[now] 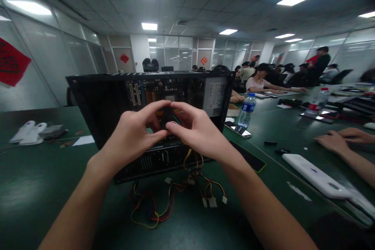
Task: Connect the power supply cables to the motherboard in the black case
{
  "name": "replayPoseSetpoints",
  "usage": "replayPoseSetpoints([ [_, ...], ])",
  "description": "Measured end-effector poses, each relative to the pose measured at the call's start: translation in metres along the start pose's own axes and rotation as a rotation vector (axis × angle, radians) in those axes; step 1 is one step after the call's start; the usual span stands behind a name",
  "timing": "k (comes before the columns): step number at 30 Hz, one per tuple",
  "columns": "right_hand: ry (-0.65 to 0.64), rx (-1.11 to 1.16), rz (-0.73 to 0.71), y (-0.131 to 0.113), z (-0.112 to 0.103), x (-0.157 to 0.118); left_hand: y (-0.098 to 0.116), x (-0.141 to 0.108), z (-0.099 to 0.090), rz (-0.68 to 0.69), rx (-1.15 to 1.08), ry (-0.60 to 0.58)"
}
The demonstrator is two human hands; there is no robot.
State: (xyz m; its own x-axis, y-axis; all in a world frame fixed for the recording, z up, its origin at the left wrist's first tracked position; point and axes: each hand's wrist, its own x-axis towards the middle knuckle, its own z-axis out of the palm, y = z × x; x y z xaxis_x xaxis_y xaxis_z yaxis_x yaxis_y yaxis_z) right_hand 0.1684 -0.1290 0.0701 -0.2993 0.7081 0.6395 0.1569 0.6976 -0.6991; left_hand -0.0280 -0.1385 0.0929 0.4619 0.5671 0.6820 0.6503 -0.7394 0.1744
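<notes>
An open black computer case (pixel 96 117) stands on the green table, its circuit board (pixel 158 90) and silver power supply (pixel 214 95) showing. In front of it, my left hand (pixel 140 125) and my right hand (pixel 191 125) face each other with fingers curved and tips meeting. Between them is a dark part, mostly hidden, so what the fingers hold cannot be made out. Yellow, red and black cables with white connectors (pixel 212 202) hang from the case and lie on the table below my hands.
Right of the case are a water bottle (pixel 247 111), a phone (pixel 238 129) and a white elongated device (pixel 316 175). Another person's hands (pixel 336 140) rest at the right. White objects (pixel 29 132) lie at the left. People sit farther back.
</notes>
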Motion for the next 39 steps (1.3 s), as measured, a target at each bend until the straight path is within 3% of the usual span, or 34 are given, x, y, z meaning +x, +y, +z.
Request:
replayPoseSetpoints([
  [11, 0.025, 0.093, -0.009, 0.026, 0.013, 0.008, -0.019, 0.004, 0.007, 0.162, 0.090, -0.021],
  [15, -0.055, 0.268, 0.077, 0.035, 0.008, 0.012, -0.024, 0.004, 0.009, 0.155, 0.062, -0.023],
  [17, -0.059, 0.363, 0.126, 0.043, 0.005, 0.015, -0.026, 0.005, 0.015, 0.063, 0.037, 0.020],
  [20, 0.049, 0.453, 0.188, 0.060, 0.005, 0.023, -0.029, 0.009, 0.029, -0.167, -0.065, 0.096],
  [24, 0.257, 0.393, 0.178, 0.081, 0.017, 0.034, -0.036, 0.014, 0.052, -0.412, -0.442, -0.012],
  [27, 0.356, 0.281, 0.093, 0.098, 0.026, 0.042, -0.048, 0.017, 0.069, -0.467, -0.608, -0.063],
  [30, 0.319, 0.142, 0.097, 0.118, 0.028, 0.046, -0.065, 0.018, 0.084, -0.483, -0.471, -0.083],
  [35, 0.240, -0.143, 0.317, 0.154, 0.018, 0.043, -0.090, 0.016, 0.104, -0.547, -0.053, -0.308],
  [39, 0.161, -0.206, 0.412, 0.169, 0.014, 0.040, -0.097, 0.016, 0.112, -0.581, 0.066, -0.350],
])
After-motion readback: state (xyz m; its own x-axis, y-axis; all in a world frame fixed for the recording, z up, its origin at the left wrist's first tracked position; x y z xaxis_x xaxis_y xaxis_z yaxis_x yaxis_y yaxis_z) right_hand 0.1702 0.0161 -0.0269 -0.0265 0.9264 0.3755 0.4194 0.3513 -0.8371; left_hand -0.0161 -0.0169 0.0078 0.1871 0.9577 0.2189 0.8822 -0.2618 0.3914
